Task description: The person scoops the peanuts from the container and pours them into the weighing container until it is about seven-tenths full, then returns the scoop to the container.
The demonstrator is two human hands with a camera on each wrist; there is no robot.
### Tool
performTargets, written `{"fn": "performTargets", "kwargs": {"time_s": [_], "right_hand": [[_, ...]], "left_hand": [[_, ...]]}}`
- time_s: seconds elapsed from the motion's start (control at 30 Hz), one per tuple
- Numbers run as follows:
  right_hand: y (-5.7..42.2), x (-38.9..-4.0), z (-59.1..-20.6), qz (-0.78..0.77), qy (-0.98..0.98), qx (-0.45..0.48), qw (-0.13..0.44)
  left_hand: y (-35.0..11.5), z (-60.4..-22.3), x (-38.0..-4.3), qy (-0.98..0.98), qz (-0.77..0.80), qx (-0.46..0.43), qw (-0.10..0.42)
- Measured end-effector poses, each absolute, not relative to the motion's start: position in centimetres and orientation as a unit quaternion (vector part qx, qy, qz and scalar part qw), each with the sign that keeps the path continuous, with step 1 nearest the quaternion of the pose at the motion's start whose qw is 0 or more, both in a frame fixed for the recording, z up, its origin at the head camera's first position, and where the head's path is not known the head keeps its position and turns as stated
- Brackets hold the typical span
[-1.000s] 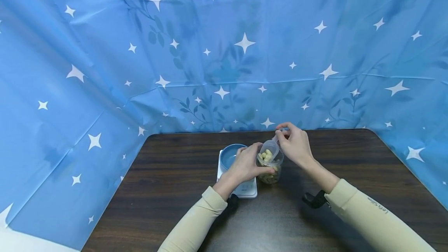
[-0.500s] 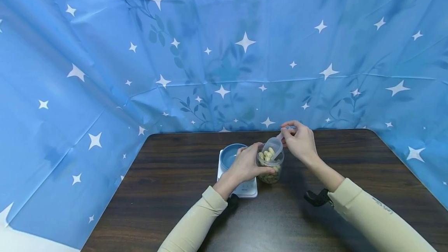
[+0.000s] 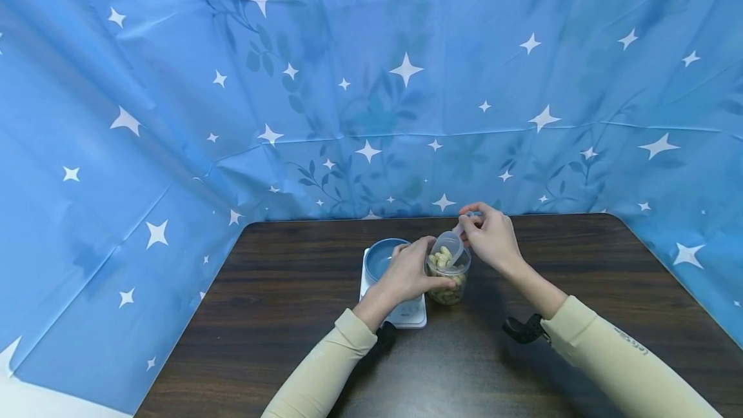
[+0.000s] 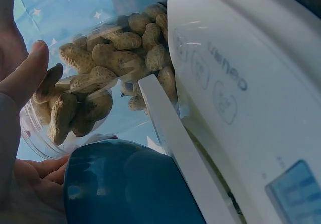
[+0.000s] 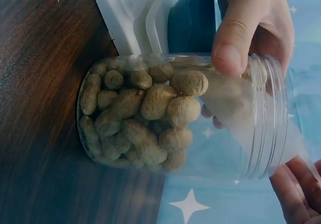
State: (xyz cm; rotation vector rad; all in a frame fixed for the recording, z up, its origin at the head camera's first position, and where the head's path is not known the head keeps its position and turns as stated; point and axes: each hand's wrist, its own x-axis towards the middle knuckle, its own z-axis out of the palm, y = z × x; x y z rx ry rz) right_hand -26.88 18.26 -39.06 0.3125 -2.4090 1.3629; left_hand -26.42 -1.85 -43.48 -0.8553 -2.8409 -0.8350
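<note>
Upright on the table is a clear, unlidded plastic jar (image 5: 210, 148) partly filled with unshelled peanuts (image 5: 143, 113). My left hand (image 3: 406, 274) grips it near the rim, thumb across the near side and fingers round the far side. From the other side, my right hand (image 3: 491, 238) pinches the handle of a translucent scoop (image 3: 448, 241), whose bowl dips tilted into the jar's mouth with peanuts in it. In the right wrist view the scoop shows blurred through the wall, above the heap. Left of the jar, a blue bowl (image 3: 380, 257) sits on a white kitchen scale (image 3: 411, 318), partly hidden by my left hand.
The dark wood-grain table (image 3: 278, 315) extends on both sides of the jar and scale. A blue star-patterned cloth (image 3: 371, 102) hangs right behind its far edge. The scale has a small display (image 4: 296, 191), unreadable here.
My right hand lifts the scoop slightly up and to the right, then lowers it back left into the jar's mouth. The left hand and jar stay put.
</note>
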Motion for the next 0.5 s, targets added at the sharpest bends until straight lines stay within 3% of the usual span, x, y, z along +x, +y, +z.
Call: {"fn": "performTargets", "kwargs": {"time_s": [0.2, 0.5], "right_hand": [[17.79, -26.93, -39.24, 0.445, -0.860, 0.134, 0.209], [18.01, -26.98, -39.12, 0.486, -0.846, 0.097, 0.197]], "left_hand": [[-1.89, -43.49, -26.49, -0.919, -0.276, -0.280, 0.031], [-1.95, -43.61, -26.56, -0.916, -0.282, -0.281, 0.033]]}}
